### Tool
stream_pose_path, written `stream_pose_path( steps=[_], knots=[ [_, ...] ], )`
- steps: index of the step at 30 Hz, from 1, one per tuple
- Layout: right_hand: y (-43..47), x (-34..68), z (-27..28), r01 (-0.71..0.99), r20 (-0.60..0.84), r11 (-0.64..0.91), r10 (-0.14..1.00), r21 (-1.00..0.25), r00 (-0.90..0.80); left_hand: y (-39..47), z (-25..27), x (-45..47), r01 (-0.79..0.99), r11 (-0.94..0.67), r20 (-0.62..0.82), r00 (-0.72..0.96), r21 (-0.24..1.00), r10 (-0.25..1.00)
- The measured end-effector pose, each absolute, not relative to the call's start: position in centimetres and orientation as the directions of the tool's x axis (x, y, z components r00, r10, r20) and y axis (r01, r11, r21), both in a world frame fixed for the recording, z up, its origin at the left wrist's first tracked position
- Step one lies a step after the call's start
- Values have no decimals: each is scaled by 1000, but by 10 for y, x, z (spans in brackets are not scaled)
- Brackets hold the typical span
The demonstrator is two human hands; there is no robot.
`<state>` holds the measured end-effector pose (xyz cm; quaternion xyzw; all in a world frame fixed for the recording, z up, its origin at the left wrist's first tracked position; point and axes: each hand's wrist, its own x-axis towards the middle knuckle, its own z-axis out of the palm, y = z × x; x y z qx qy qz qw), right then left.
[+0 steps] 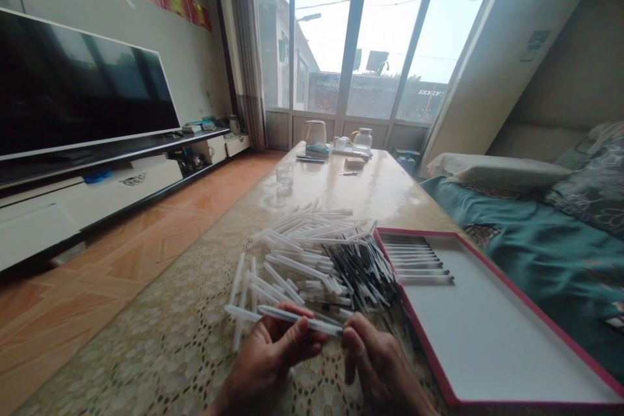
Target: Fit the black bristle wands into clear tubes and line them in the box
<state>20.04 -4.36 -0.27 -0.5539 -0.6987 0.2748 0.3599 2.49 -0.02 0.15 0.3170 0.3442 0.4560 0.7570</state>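
My left hand [277, 346] pinches a translucent white pen [322, 325] between thumb and fingers, holding it nearly level above the table. At the pen's dark right end, my right hand [374, 359] has its thumb and fingertips closed; they partly hide that end. Just beyond my hands lies a loose pile of clear white pen barrels [299, 260]. Thin dark pen refills [363, 266] are heaped to its right. A pink-rimmed white tray [492, 331] stands right of my right hand, with several pens [419, 260] lined up at its far left corner.
The table [146, 364] has a patterned cover. Farther along it stand a drinking glass [285, 177], a glass jug [363, 139] and a small box [354, 162]. A teal-covered sofa [526, 234] runs along the right; a television [82, 91] is on the left.
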Motion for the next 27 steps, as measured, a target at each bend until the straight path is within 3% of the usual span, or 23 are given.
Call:
stream_pose_path(
  steps=[27],
  knots=[
    [-44,202,-4,563,201,228,973,-794,-111,-1,0,25,-484,361,-197,356,798,914]
  ],
)
